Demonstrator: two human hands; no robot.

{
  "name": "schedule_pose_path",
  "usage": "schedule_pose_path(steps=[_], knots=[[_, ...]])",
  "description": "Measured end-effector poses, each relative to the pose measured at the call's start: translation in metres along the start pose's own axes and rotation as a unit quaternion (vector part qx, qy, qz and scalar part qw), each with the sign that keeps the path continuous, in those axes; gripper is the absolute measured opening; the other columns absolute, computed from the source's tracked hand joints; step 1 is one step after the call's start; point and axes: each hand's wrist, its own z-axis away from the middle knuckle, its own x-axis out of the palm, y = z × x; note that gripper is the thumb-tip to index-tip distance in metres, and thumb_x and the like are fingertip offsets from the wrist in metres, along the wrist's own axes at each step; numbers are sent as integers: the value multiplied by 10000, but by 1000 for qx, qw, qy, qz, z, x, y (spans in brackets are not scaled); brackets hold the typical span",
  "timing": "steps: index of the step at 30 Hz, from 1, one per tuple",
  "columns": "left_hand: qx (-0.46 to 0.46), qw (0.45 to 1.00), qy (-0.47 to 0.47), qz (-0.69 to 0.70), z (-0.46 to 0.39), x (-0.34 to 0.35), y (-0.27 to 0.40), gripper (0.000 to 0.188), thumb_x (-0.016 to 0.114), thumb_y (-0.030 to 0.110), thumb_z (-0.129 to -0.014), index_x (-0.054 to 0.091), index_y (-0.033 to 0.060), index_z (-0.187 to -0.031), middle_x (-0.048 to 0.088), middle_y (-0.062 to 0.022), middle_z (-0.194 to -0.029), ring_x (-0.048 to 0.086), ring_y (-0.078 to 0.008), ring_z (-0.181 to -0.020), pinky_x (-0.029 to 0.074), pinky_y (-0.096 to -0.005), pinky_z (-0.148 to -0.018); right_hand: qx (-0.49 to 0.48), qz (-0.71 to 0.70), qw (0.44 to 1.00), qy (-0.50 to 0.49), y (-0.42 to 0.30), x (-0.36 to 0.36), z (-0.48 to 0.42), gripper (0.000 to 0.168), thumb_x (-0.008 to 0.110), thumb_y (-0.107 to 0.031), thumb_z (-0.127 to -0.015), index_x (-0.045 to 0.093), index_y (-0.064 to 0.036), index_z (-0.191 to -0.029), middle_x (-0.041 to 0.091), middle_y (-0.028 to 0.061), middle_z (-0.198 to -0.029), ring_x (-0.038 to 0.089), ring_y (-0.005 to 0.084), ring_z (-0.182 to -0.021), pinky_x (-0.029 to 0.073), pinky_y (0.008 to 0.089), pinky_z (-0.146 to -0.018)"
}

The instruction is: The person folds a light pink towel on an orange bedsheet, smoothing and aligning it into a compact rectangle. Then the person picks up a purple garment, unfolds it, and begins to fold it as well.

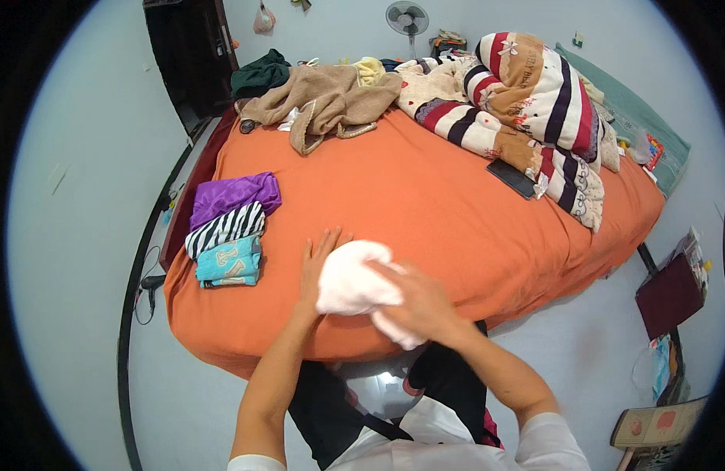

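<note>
A bunched white cloth (356,279) lies at the near edge of a bed with an orange sheet (386,194). My left hand (319,259) rests on the sheet at the cloth's left side, fingers spread and partly behind it. My right hand (418,300), a little blurred, grips the cloth from the right, and a tail of cloth hangs below it. Left of my hands are a folded turquoise garment (230,262), a black-and-white striped cloth (227,228) and a purple cloth (236,194), placed in a row.
A brown blanket (333,97) and a dark green cloth (261,73) lie along the far side. A striped quilt (533,100) is heaped at the far right, with a black phone (511,178) beside it. A standing fan (407,20) is behind the bed; a hair dryer (152,284) lies on the left.
</note>
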Motion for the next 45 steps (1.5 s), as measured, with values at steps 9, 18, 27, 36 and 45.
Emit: schedule_pose_path(steps=[9, 18, 27, 36, 45], knots=[[-87, 994, -72, 7, 14, -36, 11, 478, 423, 380, -988, 468, 155, -1408, 395, -112, -1491, 351, -298, -1383, 209, -468, -1155, 209, -40, 975, 68, 90, -32, 53, 460, 610, -178, -799, 576, -28, -1233, 637, 187, -1143, 618, 317, -1061, 475, 409, -921], [-68, 997, -34, -11, 10, -36, 20, 417, 492, 320, -965, 559, 102, -1315, 476, -144, -1416, 410, -301, -1336, 266, -465, -1126, 346, 315, 855, 223, 168, -181, 177, 548, 644, -153, -788, 539, -184, -1325, 588, 167, -1149, 577, 361, -1062, 465, 447, -888], [-79, 995, 21, 56, -40, 2, 8, 395, 528, 283, -945, 574, 64, -1271, 509, -152, -1368, 450, -299, -1296, 325, -452, -1090, 18, 325, 921, 214, 74, -85, -10, 641, 707, -52, -695, 563, -179, -1306, 581, 160, -1040, 583, 341, -929, 474, 442, -779], [-135, 990, -26, 44, -41, 5, 11, 495, 470, 370, -949, 532, 76, -1342, 446, -107, -1457, 346, -261, -1391, 216, -461, -1156, -75, 331, 917, 210, 102, 15, -198, 655, 674, -60, -728, 502, -201, -1344, 573, 118, -974, 583, 303, -862, 465, 443, -742], [-142, 989, -40, 22, -43, 3, 8, 490, 480, 363, -943, 539, 79, -1339, 469, -106, -1437, 360, -270, -1378, 218, -448, -1157, -79, 332, 940, -23, 100, 23, -152, 651, 649, -61, -771, 497, -293, -1360, 556, 128, -1141, 601, 331, -952, 482, 478, -790]])
